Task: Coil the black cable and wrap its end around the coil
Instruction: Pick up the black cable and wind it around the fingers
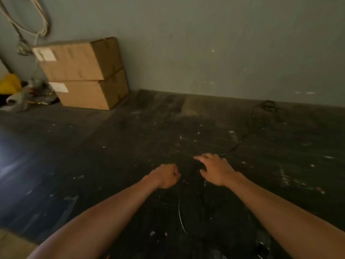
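A thin black cable (240,142) runs over the dark floor from a loose tangle by the far wall at the right down to my hands. My left hand (165,175) is closed in a fist, and a loop of the cable (180,215) hangs below it. My right hand (214,169) lies just to the right with fingers spread over the cable where it arrives. The cable is hard to see against the dark floor, so whether the right hand's fingers pinch it is unclear.
Two stacked cardboard boxes (84,71) stand against the wall at the far left. Beside them lie a yellow item (9,83) and other clutter. Light cords (39,25) hang on the wall at the top left. The floor (93,156) is dusty and speckled.
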The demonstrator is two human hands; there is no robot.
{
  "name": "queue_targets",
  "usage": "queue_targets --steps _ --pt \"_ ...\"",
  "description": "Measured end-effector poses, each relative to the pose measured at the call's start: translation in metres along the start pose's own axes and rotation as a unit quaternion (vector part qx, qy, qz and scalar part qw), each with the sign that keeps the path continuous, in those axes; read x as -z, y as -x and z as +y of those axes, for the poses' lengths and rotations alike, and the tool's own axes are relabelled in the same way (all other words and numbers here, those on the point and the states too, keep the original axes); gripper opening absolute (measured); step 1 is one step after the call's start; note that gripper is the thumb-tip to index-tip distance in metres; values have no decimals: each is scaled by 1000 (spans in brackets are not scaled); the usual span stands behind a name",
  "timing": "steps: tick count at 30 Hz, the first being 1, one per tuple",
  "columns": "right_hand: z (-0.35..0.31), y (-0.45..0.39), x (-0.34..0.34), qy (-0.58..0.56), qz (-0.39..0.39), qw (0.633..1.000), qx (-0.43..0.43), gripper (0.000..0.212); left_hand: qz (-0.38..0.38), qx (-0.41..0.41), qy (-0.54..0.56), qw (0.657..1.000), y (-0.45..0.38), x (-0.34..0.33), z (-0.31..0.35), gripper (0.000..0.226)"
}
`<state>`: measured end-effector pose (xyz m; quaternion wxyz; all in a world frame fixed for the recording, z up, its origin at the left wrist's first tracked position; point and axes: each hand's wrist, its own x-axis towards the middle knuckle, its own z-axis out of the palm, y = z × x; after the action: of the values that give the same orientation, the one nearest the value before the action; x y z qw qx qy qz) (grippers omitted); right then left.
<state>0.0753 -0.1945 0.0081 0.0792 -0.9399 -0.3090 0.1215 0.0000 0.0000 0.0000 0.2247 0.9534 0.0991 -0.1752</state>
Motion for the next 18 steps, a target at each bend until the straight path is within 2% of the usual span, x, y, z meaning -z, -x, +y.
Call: queue_targets --steps 3,6,9,15,18 --pt "-11 2 -29 15 -65 998 20 61 -53 33 -30 998 13 -37 -4 39" --pt "-22 1 -60 42 -121 991 35 68 -78 68 -58 993 22 -74 -9 56" --pt "-31 -3 -82 98 -150 982 54 73 -64 90 -75 991 26 -95 -11 51" --pt "-34 -4 -89 169 -70 978 96 42 -41 79 -63 994 31 -99 -11 35" --pt "-30 -2 -81 131 -31 987 86 28 -19 87 9 996 29 -92 -13 30"
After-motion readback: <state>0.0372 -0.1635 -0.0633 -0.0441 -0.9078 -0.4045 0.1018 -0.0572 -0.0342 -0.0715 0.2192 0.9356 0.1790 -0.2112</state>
